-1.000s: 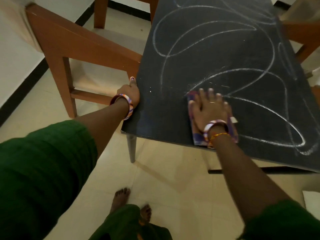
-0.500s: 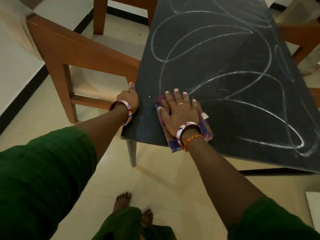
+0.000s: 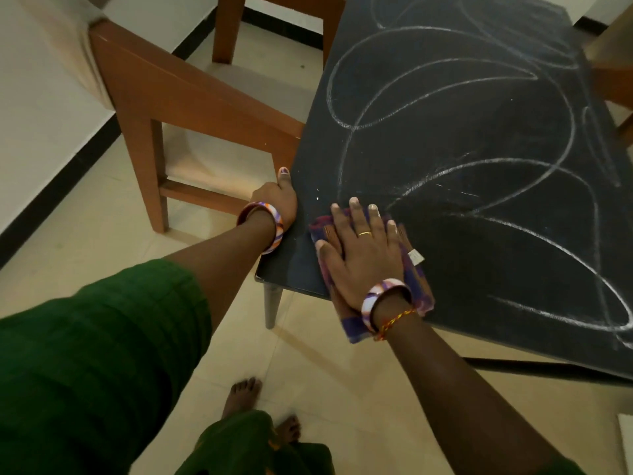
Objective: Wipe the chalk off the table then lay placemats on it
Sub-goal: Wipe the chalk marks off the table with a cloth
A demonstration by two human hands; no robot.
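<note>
While the right hand (image 3: 363, 248) lies flat with its fingers straight and spread, it presses a folded purple checked cloth (image 3: 416, 286) down onto the near left corner of the black table (image 3: 479, 132). The cloth's near end overhangs the table's front edge, and a small white tag sticks out from its right side. A gold ring sits on one finger, and a striped bangle (image 3: 385, 299) and an orange thread circle the wrist.

The left hand (image 3: 277, 204) holds the table's left edge just beside the cloth, thumb laid along the top of the edge pointing away; the other fingers go under the rim, out of sight, so how tightly they curl cannot be told. A matching bangle (image 3: 263, 224) rides on that wrist.

White chalk loops (image 3: 445, 108) sweep over most of the tabletop, from the far end down to the near right part. The patch of table right around the cloth and toward the corner is bare of lines, apart from a few tiny white specks.

A brown wooden chair (image 3: 191, 108) with a pale seat stands to the left of the table, close to its edge. Green sleeves cover both upper arms, and bare feet (image 3: 243, 395) stand on the cream tiled floor (image 3: 325, 389) below the table corner.
</note>
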